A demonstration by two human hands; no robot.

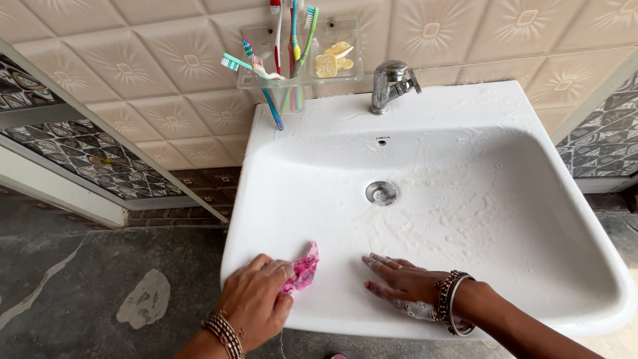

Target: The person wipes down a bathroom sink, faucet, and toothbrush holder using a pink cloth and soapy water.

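At about 7 o'clock, nearest the camera, the left hand has its fingers curled tight around a crumpled pink cloth, pressing it on the front rim of the white sink; bangles ring the wrist. At about 5 o'clock the right hand lies flat inside the basin just behind the front rim, fingers stretched out and spread, holding nothing, with soap foam around the heel of the hand and bangles at the wrist. The cloth sits just beside the right fingertips, at their 9 o'clock, not touching them. The basin is streaked with suds. Farther in, near the centre, is the metal drain. Beyond it at 12 o'clock stands the chrome tap. On the tiled wall at 11 o'clock a clear holder carries several toothbrushes and pieces of yellow soap.
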